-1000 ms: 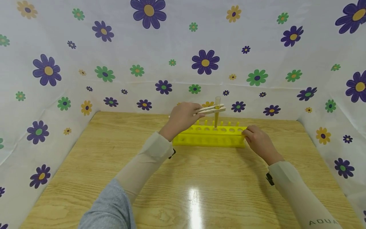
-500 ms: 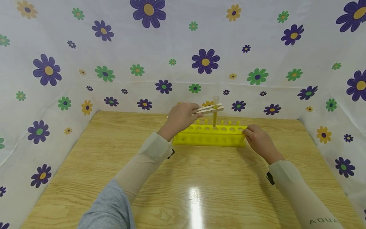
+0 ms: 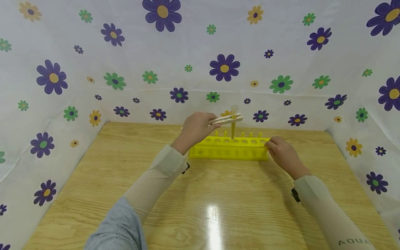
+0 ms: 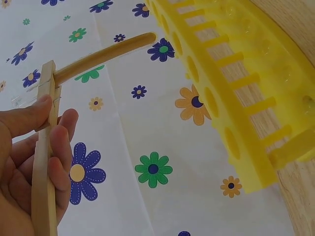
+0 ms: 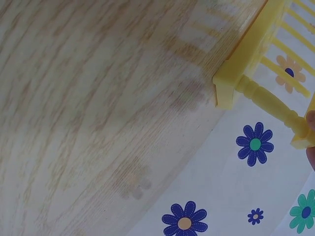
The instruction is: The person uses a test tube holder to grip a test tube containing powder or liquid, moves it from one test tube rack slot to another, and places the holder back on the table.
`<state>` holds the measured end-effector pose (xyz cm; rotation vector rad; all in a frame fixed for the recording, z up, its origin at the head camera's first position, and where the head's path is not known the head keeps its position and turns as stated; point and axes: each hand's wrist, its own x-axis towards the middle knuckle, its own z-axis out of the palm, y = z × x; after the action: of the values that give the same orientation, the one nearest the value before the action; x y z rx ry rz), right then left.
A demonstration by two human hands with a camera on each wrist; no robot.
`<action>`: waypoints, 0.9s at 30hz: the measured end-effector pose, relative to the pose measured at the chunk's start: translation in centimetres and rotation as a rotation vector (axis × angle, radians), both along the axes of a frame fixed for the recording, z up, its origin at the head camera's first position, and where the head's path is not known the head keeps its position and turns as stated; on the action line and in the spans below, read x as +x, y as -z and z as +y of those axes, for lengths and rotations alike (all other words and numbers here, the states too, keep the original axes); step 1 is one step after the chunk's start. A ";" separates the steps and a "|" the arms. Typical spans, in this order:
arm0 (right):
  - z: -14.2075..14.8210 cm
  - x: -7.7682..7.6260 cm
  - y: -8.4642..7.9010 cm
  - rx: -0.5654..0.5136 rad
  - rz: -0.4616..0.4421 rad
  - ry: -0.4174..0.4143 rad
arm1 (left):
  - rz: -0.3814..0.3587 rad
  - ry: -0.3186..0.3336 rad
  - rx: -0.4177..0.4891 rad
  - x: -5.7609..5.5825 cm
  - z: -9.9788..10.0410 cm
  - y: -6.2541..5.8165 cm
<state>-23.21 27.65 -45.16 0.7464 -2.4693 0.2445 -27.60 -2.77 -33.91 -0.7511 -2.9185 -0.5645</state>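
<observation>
My left hand (image 3: 198, 128) grips a wooden test tube holder (image 4: 45, 167), thumb on one side and fingers curled round the other. The holder's jaws clamp a glass test tube (image 4: 106, 54) with amber-brown liquid in it, near its upper end. In the left wrist view the tube's rounded bottom is apart from the yellow test tube rack (image 4: 216, 113), pointing at its row of holes. From the head view the tube stands nearly upright over the rack's middle. My right hand (image 3: 285, 156) holds the rack's right end; only its fingertips (image 5: 311, 123) show in the right wrist view.
The rack stands on a wood-grain table (image 3: 175, 208) close to its back edge. A white flower-printed cloth (image 3: 193, 45) hangs behind and along both sides. Short yellow pegs (image 3: 251, 134) rise along the rack's back.
My left hand has moved slightly left, carrying the holder and test tube along the rack. The right hand and the rack have stayed in place.
</observation>
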 end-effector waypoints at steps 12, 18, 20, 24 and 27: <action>0.0 0.1 -0.1 0.000 -0.002 -0.004 | 0.008 -0.006 -0.003 0.0 -0.3 0.1; 0.0 0.0 -0.1 0.007 0.008 -0.009 | -0.002 -0.010 0.000 0.0 -0.5 0.1; 0.0 -0.1 -0.1 0.007 0.011 -0.010 | -0.005 -0.014 -0.005 0.0 -0.6 0.2; 0.0 -0.1 0.0 0.005 0.014 -0.012 | -0.003 -0.018 -0.015 0.0 -0.8 0.2; 0.0 -0.1 -0.1 0.005 0.018 -0.015 | 0.004 -0.017 -0.018 0.0 -0.9 0.3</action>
<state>-23.29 27.66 -45.09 0.7661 -2.4492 0.2361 -27.65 -3.71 -34.19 -0.7277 -2.9277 -0.5355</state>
